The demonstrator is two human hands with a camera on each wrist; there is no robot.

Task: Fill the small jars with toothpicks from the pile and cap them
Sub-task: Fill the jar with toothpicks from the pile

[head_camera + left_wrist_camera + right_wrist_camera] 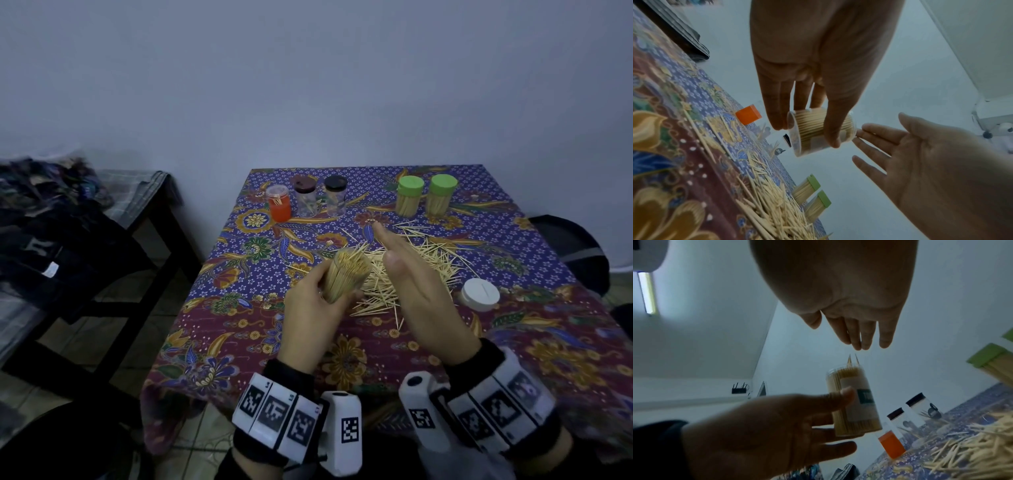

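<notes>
Left hand: my left hand (310, 317) holds the jar (346, 275) off the cloth, thumb and fingers curled round it.
Right hand: my right hand (416, 286) is flat and wide, fingers straight, holding nothing, just beside the jar's open top.
Jar: packed full of toothpicks, tilted, no cap on it.
Head view only: the white cap (479, 294) lies on the cloth (239, 329) to the right of the pile (421, 255), well apart from the jar.
Right wrist view only: two toothpick tips (853, 359) stick up past the rest, just under my right fingertips (858, 344) (I cannot tell if they touch). The jar has a label (857, 400).
Left wrist view only: the clear bottom of the jar (792, 128), with my thumb (833, 129) across its side.
Back row: an orange jar (279, 202), two clear jars with dark caps (320, 195) that look nearly empty, and two full jars with green caps (426, 194).
In the way: my right hand covers part of the pile in the head view.
Off to the left: a dark side table (137, 212) with clothes (51, 205) on it.
</notes>
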